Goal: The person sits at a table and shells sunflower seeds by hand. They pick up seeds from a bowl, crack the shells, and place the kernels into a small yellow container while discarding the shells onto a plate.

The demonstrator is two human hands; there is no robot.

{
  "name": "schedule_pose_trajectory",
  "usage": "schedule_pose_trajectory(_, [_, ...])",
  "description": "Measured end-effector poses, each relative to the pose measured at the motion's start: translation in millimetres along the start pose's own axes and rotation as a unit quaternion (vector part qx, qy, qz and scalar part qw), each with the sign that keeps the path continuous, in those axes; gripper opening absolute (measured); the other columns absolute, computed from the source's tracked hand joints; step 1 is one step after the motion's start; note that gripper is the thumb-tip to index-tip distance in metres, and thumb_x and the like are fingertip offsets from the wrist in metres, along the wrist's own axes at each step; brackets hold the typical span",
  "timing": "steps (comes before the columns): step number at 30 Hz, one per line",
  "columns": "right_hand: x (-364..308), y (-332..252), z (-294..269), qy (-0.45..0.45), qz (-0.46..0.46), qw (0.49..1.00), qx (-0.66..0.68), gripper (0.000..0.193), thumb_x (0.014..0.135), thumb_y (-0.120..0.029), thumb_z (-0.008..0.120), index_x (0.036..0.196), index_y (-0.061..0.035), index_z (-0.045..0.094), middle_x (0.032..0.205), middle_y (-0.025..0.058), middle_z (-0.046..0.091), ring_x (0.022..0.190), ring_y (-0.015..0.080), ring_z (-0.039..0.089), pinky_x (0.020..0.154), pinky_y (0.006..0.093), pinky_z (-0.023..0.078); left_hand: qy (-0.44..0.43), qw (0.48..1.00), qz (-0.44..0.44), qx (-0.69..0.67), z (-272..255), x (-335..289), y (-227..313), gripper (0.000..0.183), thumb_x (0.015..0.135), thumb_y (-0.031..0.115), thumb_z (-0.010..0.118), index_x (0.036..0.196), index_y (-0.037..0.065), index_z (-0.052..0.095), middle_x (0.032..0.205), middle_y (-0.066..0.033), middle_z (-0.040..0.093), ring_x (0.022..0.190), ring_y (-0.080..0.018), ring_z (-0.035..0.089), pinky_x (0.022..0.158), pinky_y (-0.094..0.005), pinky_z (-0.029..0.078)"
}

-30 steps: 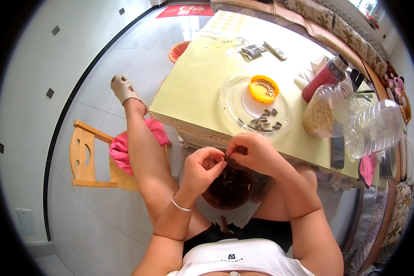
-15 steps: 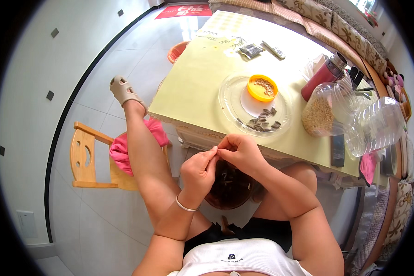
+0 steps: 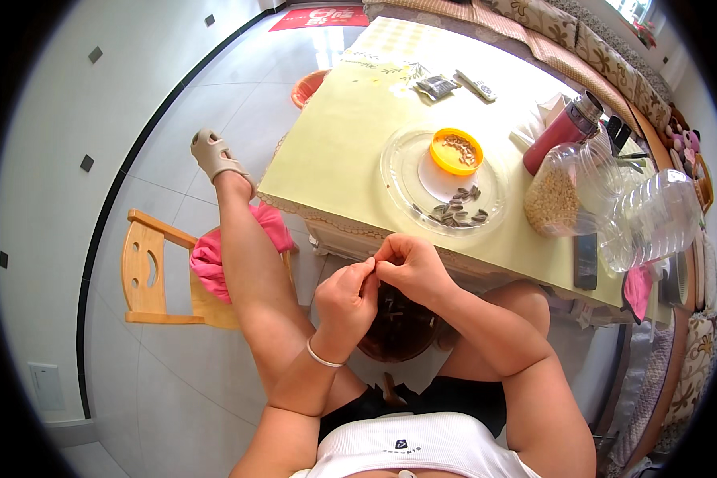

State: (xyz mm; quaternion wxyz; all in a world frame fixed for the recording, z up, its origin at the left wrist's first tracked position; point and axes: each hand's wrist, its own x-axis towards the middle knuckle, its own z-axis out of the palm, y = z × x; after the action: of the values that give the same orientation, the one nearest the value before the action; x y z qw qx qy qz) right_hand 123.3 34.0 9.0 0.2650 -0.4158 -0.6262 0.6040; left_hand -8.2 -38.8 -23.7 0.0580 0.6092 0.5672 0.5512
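Observation:
Over a dark round bowl (image 3: 398,334) between my knees, my left hand (image 3: 346,299) and my right hand (image 3: 410,267) meet at the fingertips. Both are closed in a pinch around a tiny dark thing that looks like a sunflower seed, mostly hidden by the fingers. Beyond them, a clear round plate (image 3: 398,191) lies near the table edge. Several striped sunflower seeds (image 3: 454,213) are spread on its near side. A yellow lid (image 3: 456,169) on the plate's far side holds shelled kernels (image 3: 460,148).
On the table (image 3: 327,159), a red thermos (image 3: 562,135), a clear jar of grain (image 3: 554,195) and a clear plastic bottle (image 3: 653,215) stand to the right. A remote (image 3: 476,85) and a dark packet (image 3: 436,87) lie farther back. A wooden chair (image 3: 163,271) with pink cloth is left.
My hands stay pinched together at almost the same place, with a slight shift of the fingers. The plate, seeds and lid stay as they were.

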Motion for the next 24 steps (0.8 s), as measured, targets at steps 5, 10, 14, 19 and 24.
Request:
schedule_pose_trajectory(5, [-5.4, 0.2, 9.6, 0.036, -0.084, 0.991, -0.1, 0.005, 0.08, -0.001, 0.064, 0.08, 0.0027, 0.062, 0.069, 0.0013, 0.062, 0.065, 0.006, 0.056, 0.057, 0.0222, 0.046, 0.007, 1.0, -0.02, 0.009, 1.9, -2.8, 2.7, 0.016, 0.077, -0.004, 0.072, 0.09, 0.003, 0.067, 0.078, -0.0155, 0.067, 0.068, -0.0326, 0.066, 0.059, -0.0364, 0.053])
schedule_pose_trajectory(10, [-1.7, 1.8, 5.4, -0.002, -0.029, 0.999, 0.027, 0.002, 0.08, 0.001, 0.061, 0.079, 0.0021, 0.061, 0.068, 0.0022, 0.059, 0.063, 0.0062, 0.053, 0.055, 0.0238, 0.045, -0.004, 0.992, -0.101, -0.081, 0.3, -3.0, 3.7, 0.015, 0.078, -0.007, 0.072, 0.089, 0.0, 0.066, 0.075, -0.0131, 0.068, 0.063, -0.0222, 0.068, 0.057, -0.0296, 0.054])
schedule_pose_trajectory(14, [3.2, 5.5, -1.9, -0.026, 0.018, 0.998, 0.055, 0.001, 0.079, 0.001, 0.061, 0.079, 0.0018, 0.061, 0.069, 0.0013, 0.059, 0.063, 0.0049, 0.052, 0.054, 0.0224, 0.042, -0.033, 0.952, -0.219, -0.213, -0.6, -3.5, 1.4, 0.014, 0.082, -0.011, 0.069, 0.094, -0.005, 0.068, 0.077, -0.007, 0.07, 0.066, -0.0102, 0.067, 0.061, -0.0223, 0.055])
schedule_pose_trajectory(19, [-2.6, -1.3, 5.7, 0.006, -0.032, 0.999, -0.014, 0.007, 0.078, -0.004, 0.062, 0.08, 0.0026, 0.063, 0.066, 0.0017, 0.06, 0.06, 0.0062, 0.053, 0.052, 0.0227, 0.042, -0.034, 0.981, -0.151, -0.116, -0.2, -5.5, 1.1, 0.013, 0.083, -0.011, 0.069, 0.094, -0.005, 0.068, 0.078, -0.0068, 0.07, 0.067, -0.0108, 0.068, 0.062, -0.022, 0.056])
schedule_pose_trajectory(24, [6.4, 12.6, -2.5, -0.015, 0.034, 0.997, 0.062, 0.007, 0.077, -0.005, 0.063, 0.078, 0.0013, 0.062, 0.067, 0.0002, 0.059, 0.059, 0.0054, 0.05, 0.051, 0.0221, 0.039, -0.039, 0.962, -0.209, -0.172, -0.5, -1.9, 6.2, 0.014, 0.083, -0.011, 0.069, 0.095, -0.004, 0.068, 0.078, -0.0073, 0.07, 0.067, -0.012, 0.068, 0.062, -0.0223, 0.056])
